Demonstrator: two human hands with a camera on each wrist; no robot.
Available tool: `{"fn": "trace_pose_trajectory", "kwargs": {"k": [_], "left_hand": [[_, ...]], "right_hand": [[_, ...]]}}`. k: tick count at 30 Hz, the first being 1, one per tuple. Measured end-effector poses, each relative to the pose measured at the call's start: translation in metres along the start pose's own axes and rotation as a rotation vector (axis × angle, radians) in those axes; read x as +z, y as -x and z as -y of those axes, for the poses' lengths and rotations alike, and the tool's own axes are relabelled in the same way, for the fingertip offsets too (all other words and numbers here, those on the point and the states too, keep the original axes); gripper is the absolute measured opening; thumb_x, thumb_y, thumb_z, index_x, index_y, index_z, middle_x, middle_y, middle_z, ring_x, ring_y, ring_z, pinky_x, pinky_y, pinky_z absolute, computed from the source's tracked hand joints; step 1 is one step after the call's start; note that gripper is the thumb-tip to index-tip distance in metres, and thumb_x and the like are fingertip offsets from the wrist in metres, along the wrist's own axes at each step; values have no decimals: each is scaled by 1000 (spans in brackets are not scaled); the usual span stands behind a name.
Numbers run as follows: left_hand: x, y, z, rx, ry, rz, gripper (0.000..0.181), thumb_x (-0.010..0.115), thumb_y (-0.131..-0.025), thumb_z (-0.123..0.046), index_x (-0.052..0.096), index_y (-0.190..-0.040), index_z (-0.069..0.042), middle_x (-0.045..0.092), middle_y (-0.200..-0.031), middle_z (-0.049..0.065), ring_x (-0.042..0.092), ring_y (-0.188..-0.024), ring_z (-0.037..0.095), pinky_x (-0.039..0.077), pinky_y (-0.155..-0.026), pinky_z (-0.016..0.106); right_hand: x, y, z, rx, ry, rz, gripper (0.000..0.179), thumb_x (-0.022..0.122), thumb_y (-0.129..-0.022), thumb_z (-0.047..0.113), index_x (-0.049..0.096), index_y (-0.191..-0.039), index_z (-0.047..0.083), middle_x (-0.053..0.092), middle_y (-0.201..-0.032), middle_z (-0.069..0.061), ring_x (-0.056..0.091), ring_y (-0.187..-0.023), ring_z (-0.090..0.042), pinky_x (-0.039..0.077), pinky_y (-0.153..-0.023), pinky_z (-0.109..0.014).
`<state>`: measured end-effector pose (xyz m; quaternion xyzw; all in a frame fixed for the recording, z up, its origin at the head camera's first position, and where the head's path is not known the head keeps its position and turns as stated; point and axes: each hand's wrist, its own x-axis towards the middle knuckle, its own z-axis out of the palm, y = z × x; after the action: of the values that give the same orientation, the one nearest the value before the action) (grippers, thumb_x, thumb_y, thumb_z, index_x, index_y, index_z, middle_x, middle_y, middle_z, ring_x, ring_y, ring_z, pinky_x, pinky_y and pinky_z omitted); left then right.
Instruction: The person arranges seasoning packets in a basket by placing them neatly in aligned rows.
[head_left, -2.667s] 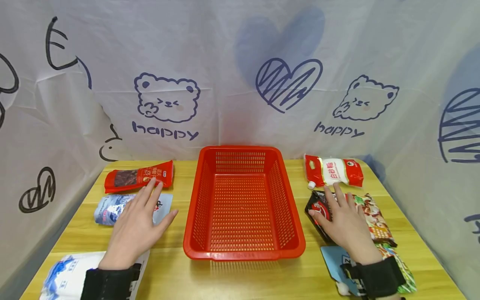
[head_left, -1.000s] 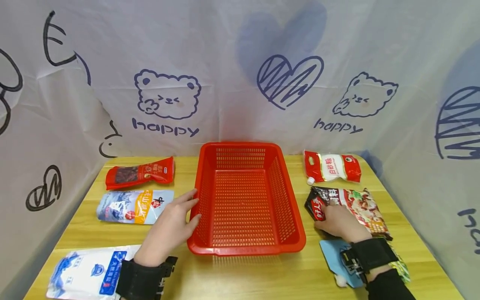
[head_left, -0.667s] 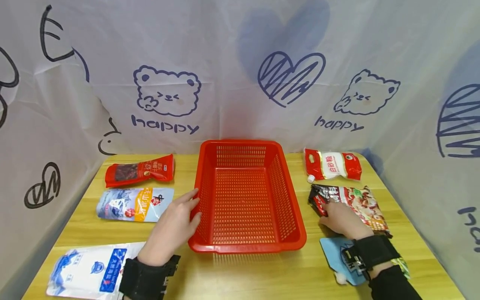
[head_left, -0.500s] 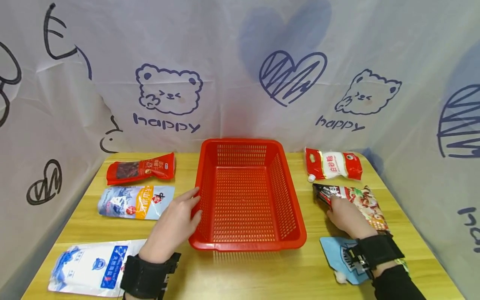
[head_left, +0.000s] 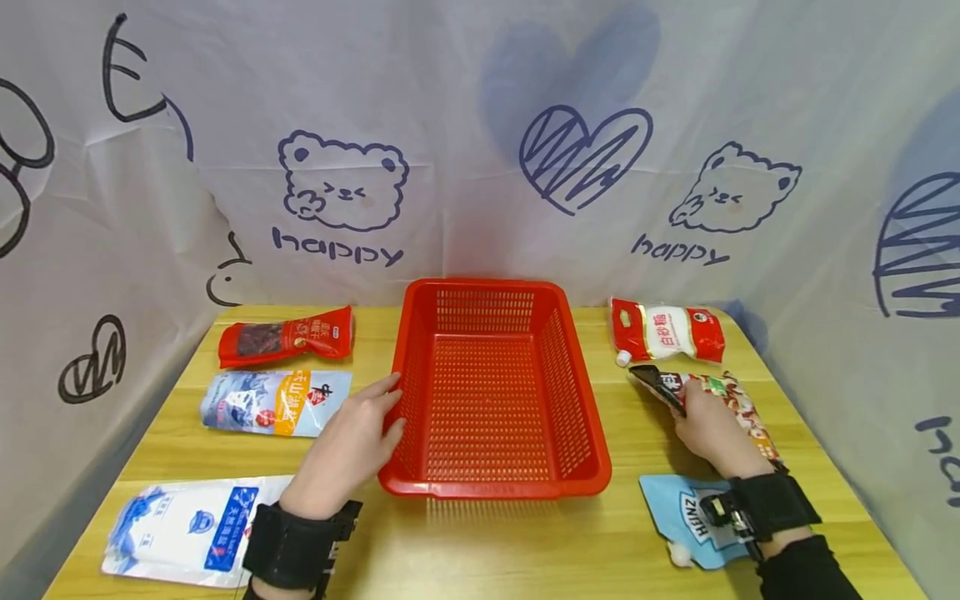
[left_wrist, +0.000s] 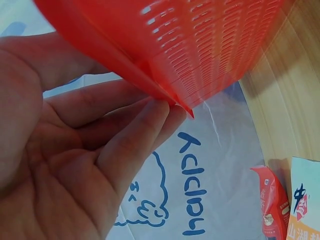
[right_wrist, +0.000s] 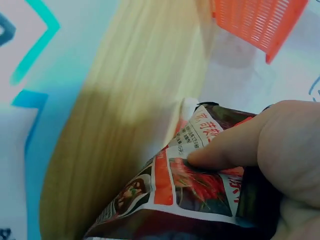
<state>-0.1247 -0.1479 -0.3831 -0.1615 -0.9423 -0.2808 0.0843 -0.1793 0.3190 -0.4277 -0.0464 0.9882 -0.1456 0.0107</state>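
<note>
My left hand (head_left: 348,442) holds the left rim of a red perforated plastic basket (head_left: 483,489); in the left wrist view the rim (left_wrist: 120,62) passes between thumb and fingers. At the right, my right hand (head_left: 712,421) grips the left end of a dark, food-printed seasoning packet (head_left: 742,408). That end is bent up off the table, while the far part seems to lie flat. In the right wrist view the thumb presses on the packet's printed underside (right_wrist: 200,185); the other fingers are hidden. Nothing lies in the basket.
A red-and-white sugar bag (head_left: 667,332) lies behind the packet, a light-blue Heinz pouch (head_left: 686,517) under my right wrist. On the left are a red snack bag (head_left: 288,335), a blue-and-orange salt pouch (head_left: 273,402) and a white salt pouch (head_left: 187,533). A printed curtain (head_left: 465,208) stands behind the table.
Both hands started flat above the bags. My left hand moved right onto the basket rim; my right hand took the seasoning packet's left end and has bent it up, shifting slightly right.
</note>
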Motion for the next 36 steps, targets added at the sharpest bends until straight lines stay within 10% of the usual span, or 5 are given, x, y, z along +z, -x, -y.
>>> {"fn": "trace_pose_trajectory", "kwargs": {"k": [7,19,29,36], "left_hand": [[-1,0,1,-9,21,20,39,72,-91,2,65,-127,17,56,-145,30,67,-80,30,38,-48,23],[-5,1,2,-7,10,10,39,72,-91,2,65,-126,17,56,-144,30,67,-113,44,42,-52,24],[-7,0,2,-37,22,51,41,72,-93,-1,63,-129,16,53,-149,30,57,-64,18,37,-45,23],[-6,-1,1,-29,21,53,41,72,-93,0,63,-130,16,53,-148,29,70,-106,39,49,-54,25]], "right_hand": [[-15,5,-2,-10,-27,-121,30,65,-94,-3,41,-110,-12,60,-93,-38,62,-76,-44,52,-64,-55],[-53,7,-3,34,-223,-281,37,49,-96,-6,32,-129,-15,55,-107,-50,60,-69,-43,43,-51,-43],[-56,6,19,120,-414,-410,39,49,-96,-4,37,-132,-13,58,-114,-44,63,-84,-47,46,-49,-31],[-48,5,33,173,-554,-450,40,48,-98,-3,35,-135,-11,55,-124,-40,61,-91,-41,44,-49,-22]]}}
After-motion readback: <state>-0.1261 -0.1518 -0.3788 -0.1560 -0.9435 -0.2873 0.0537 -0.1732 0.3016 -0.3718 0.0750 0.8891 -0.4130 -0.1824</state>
